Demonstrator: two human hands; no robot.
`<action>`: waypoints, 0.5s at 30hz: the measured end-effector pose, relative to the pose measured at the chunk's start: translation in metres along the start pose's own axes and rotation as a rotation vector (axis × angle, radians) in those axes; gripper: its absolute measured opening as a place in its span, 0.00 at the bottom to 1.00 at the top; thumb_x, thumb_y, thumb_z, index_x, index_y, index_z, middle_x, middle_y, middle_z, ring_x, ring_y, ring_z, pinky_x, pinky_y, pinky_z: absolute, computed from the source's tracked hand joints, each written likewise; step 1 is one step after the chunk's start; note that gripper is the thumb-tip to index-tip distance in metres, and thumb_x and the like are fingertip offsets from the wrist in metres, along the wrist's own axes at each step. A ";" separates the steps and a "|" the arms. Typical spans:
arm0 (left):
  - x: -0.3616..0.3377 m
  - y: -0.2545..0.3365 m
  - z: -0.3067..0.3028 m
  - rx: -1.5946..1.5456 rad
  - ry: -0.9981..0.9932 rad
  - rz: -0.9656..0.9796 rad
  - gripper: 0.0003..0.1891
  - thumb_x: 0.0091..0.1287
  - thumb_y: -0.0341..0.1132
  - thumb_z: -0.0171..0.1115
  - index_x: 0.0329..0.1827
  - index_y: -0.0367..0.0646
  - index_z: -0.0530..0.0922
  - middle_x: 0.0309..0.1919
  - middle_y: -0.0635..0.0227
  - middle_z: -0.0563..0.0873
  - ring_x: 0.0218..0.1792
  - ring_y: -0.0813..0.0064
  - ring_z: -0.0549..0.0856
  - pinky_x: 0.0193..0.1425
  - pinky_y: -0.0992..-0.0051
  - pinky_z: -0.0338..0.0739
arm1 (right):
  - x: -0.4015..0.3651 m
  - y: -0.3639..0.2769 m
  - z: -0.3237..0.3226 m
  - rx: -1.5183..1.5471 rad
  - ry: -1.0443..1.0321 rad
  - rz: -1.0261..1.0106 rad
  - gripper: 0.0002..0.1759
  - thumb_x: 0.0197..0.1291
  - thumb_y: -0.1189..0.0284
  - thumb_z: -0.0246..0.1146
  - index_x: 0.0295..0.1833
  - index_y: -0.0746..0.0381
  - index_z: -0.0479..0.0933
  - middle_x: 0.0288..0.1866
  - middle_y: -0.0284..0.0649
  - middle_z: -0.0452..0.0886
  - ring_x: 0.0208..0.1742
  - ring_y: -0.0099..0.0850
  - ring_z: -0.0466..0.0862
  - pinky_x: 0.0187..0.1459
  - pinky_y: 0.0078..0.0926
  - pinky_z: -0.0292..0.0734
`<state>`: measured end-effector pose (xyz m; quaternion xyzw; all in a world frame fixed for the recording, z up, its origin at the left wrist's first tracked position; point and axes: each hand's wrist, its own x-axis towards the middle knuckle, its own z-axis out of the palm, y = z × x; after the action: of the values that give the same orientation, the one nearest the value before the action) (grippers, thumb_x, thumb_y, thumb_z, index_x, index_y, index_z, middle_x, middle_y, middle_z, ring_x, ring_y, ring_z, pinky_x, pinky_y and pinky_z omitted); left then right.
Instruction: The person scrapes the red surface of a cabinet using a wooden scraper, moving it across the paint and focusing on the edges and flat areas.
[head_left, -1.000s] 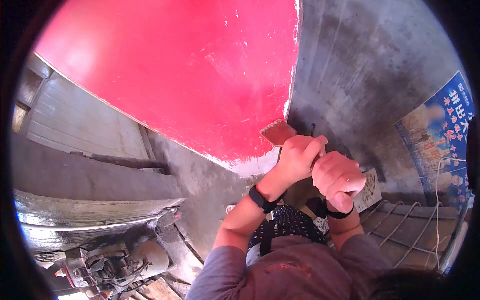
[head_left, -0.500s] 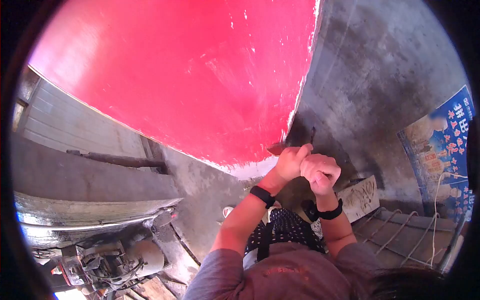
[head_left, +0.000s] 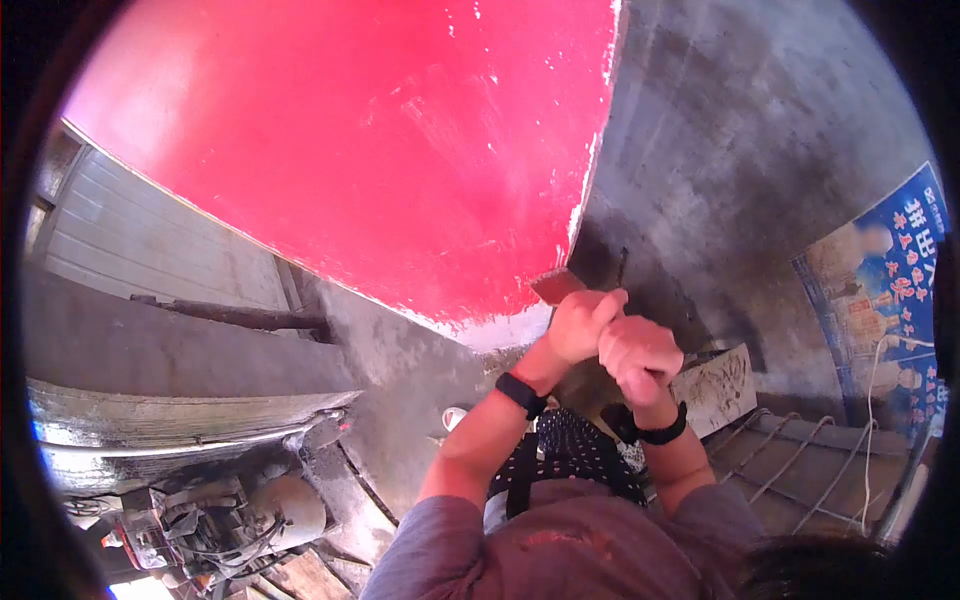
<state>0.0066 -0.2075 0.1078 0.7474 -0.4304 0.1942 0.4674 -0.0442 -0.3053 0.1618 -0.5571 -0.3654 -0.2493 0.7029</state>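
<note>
A large red board (head_left: 400, 150) spans the upper part of the view, its paint worn to white along the right edge and at the lower corner. My left hand (head_left: 585, 325) is closed around a scraper (head_left: 557, 287), whose wide reddish blade lies against the board near that corner. The handle is hidden inside my fingers. Directly beside it, my right hand (head_left: 640, 358) is closed in a fist, apparently around the rear of the same handle. Both wrists wear dark bands.
A grey concrete wall (head_left: 760, 130) rises on the right, with a blue poster (head_left: 890, 300) on it. Below the poster is a metal rack (head_left: 800, 460). Machinery (head_left: 240, 520) with wires sits at lower left, near a long silvery wrapped object (head_left: 180, 425).
The scraper blade has tilted and shows more of its face now. Both hands keep their hold, and the board has shifted slightly left in view.
</note>
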 end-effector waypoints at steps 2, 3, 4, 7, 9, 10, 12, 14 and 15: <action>0.008 0.010 -0.002 0.019 0.042 0.014 0.19 0.44 0.30 0.61 0.40 0.38 0.67 0.17 0.66 0.75 0.18 0.62 0.76 0.20 0.69 0.69 | 0.006 -0.011 0.000 0.000 -0.004 -0.004 0.10 0.42 0.77 0.50 0.12 0.63 0.62 0.11 0.34 0.67 0.12 0.29 0.68 0.18 0.23 0.65; 0.017 0.018 -0.010 -0.011 0.061 0.094 0.18 0.44 0.30 0.61 0.39 0.38 0.68 0.17 0.66 0.75 0.18 0.62 0.76 0.20 0.69 0.69 | 0.015 -0.023 0.004 0.015 -0.034 -0.067 0.10 0.42 0.76 0.51 0.13 0.63 0.62 0.11 0.34 0.67 0.12 0.29 0.69 0.18 0.23 0.66; 0.021 0.026 -0.015 -0.047 0.073 0.162 0.18 0.44 0.30 0.61 0.39 0.38 0.68 0.17 0.66 0.75 0.18 0.63 0.76 0.20 0.69 0.69 | 0.020 -0.034 0.008 0.031 -0.057 -0.117 0.09 0.42 0.76 0.51 0.14 0.63 0.62 0.11 0.35 0.67 0.12 0.29 0.69 0.18 0.23 0.66; 0.027 0.035 -0.020 0.010 0.123 0.208 0.18 0.43 0.29 0.60 0.39 0.38 0.69 0.17 0.67 0.75 0.19 0.64 0.76 0.20 0.69 0.69 | 0.018 -0.037 0.006 0.083 -0.103 -0.137 0.09 0.42 0.76 0.51 0.15 0.64 0.63 0.12 0.35 0.68 0.12 0.29 0.69 0.19 0.23 0.67; 0.015 0.022 -0.011 0.006 0.096 0.151 0.18 0.43 0.29 0.61 0.39 0.38 0.69 0.17 0.67 0.75 0.19 0.64 0.77 0.20 0.69 0.70 | 0.010 -0.030 0.007 -0.039 -0.041 -0.105 0.11 0.44 0.77 0.50 0.13 0.64 0.63 0.12 0.34 0.67 0.13 0.28 0.69 0.19 0.21 0.65; 0.003 0.009 -0.002 0.001 0.064 0.092 0.19 0.42 0.30 0.61 0.39 0.38 0.70 0.17 0.67 0.74 0.19 0.65 0.77 0.20 0.69 0.70 | 0.000 -0.015 0.004 -0.041 -0.048 -0.121 0.11 0.44 0.77 0.50 0.13 0.64 0.63 0.12 0.34 0.67 0.13 0.28 0.69 0.19 0.21 0.65; -0.030 -0.031 0.022 0.077 0.015 0.006 0.19 0.42 0.31 0.61 0.40 0.39 0.70 0.17 0.67 0.74 0.20 0.65 0.77 0.21 0.68 0.71 | -0.025 0.027 -0.003 -0.188 0.051 0.082 0.12 0.45 0.77 0.49 0.12 0.64 0.63 0.11 0.34 0.67 0.13 0.27 0.69 0.19 0.21 0.63; -0.049 -0.056 0.034 0.098 -0.082 -0.096 0.18 0.45 0.34 0.59 0.40 0.39 0.70 0.19 0.63 0.77 0.22 0.61 0.79 0.23 0.68 0.72 | -0.037 0.047 -0.005 -0.100 0.068 0.145 0.12 0.45 0.78 0.49 0.12 0.64 0.63 0.11 0.34 0.67 0.14 0.27 0.68 0.19 0.21 0.63; -0.040 -0.049 0.025 0.092 -0.126 -0.064 0.19 0.44 0.35 0.60 0.41 0.39 0.69 0.19 0.63 0.77 0.22 0.60 0.79 0.24 0.68 0.72 | -0.038 0.053 -0.005 -0.010 0.086 0.209 0.11 0.45 0.79 0.49 0.12 0.64 0.63 0.11 0.33 0.66 0.14 0.26 0.68 0.19 0.22 0.62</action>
<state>0.0223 -0.2008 0.0419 0.7923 -0.4253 0.1515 0.4104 -0.0260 -0.2989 0.0995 -0.5846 -0.2736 -0.2002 0.7371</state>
